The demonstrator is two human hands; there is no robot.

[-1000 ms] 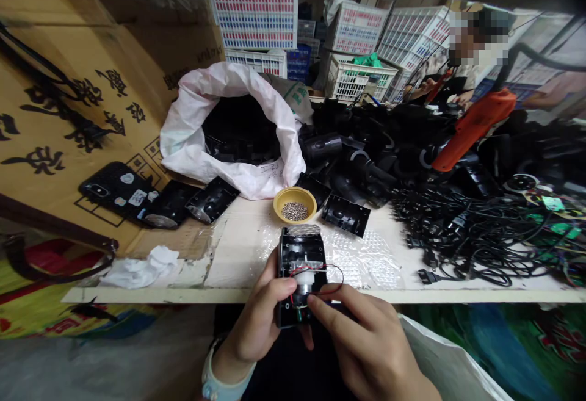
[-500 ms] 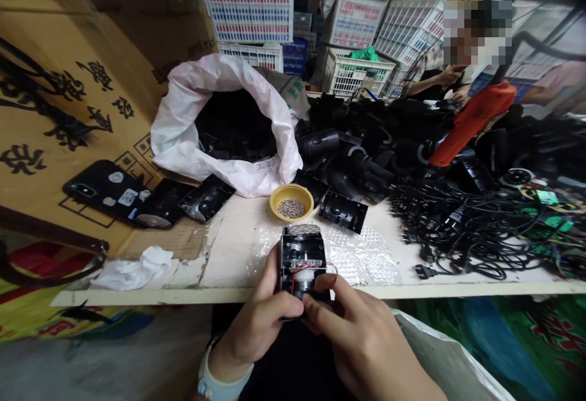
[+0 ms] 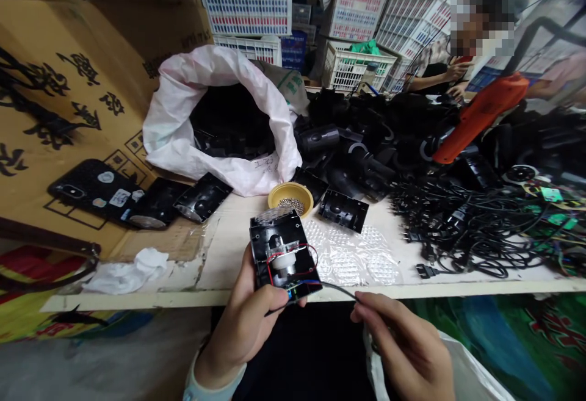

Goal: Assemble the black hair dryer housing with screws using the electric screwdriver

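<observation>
My left hand (image 3: 254, 315) grips a black plastic housing half (image 3: 270, 236) at the table's front edge, its thumb pressed on the lower end. Inside the housing sits a small white and metal motor (image 3: 284, 260) with thin red wires looping out. A dark cable (image 3: 336, 290) runs from the housing's lower right corner to my right hand (image 3: 398, 334), which pinches it between thumb and fingertips. Just behind the housing stands a yellow bowl (image 3: 277, 196) of small screws. Another black housing half (image 3: 343, 210) lies to the bowl's right.
A white sack (image 3: 171, 138) of black parts stands behind, left of a heap of black housings (image 3: 352, 157). An orange electric screwdriver (image 3: 483, 117) hangs at right above tangled black cords (image 3: 458, 224). Clear plastic discs (image 3: 345, 263) lie near the front. A person (image 3: 439, 77) sits across the table.
The housing has moved left and tilted in my left hand. My right hand has left the housing and drawn away to the right, with the cable now stretched between them.
</observation>
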